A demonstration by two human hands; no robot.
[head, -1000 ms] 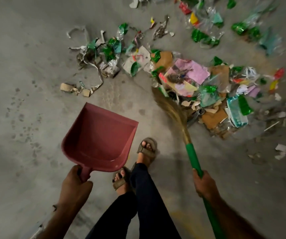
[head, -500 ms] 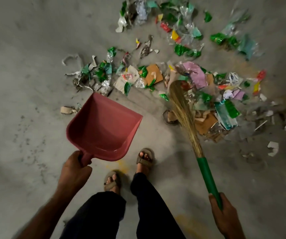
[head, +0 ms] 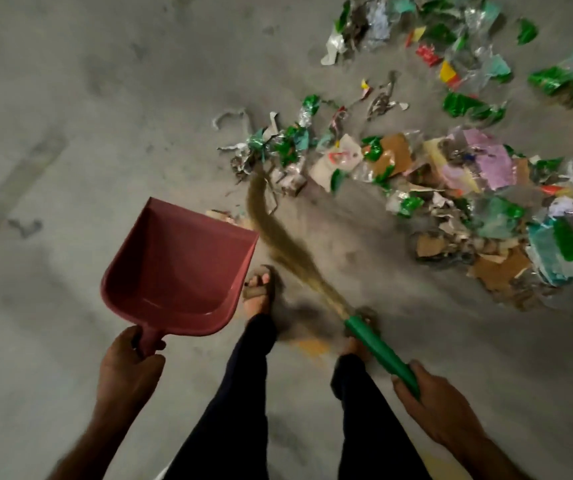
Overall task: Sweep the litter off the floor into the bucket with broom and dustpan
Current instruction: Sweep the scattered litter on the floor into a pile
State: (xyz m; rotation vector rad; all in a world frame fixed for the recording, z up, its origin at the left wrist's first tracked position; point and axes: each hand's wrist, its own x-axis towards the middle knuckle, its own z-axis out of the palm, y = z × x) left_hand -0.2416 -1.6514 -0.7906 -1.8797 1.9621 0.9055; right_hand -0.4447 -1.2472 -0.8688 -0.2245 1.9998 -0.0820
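My left hand point(head: 129, 368) grips the handle of a dull red dustpan point(head: 181, 268), which hangs empty above the floor with its mouth pointing away from me. My right hand point(head: 434, 400) holds the green handle of a straw broom point(head: 285, 247). The blurred bristles stretch up and left, with their tips at the left end of the litter point(head: 451, 174). That litter is a wide spread of green foil, clear plastic, cardboard and pink paper across the upper right. No bucket is in view.
My feet in sandals point(head: 259, 289) and dark trousers stand between dustpan and broom handle. Bare grey concrete floor point(head: 70, 133) fills the left half of the view. More scraps lie scattered toward the top right corner.
The broom has swung left across the front of the litter, from the pile's middle to its left end. The view has shifted left, and the dustpan stays raised in my left hand.
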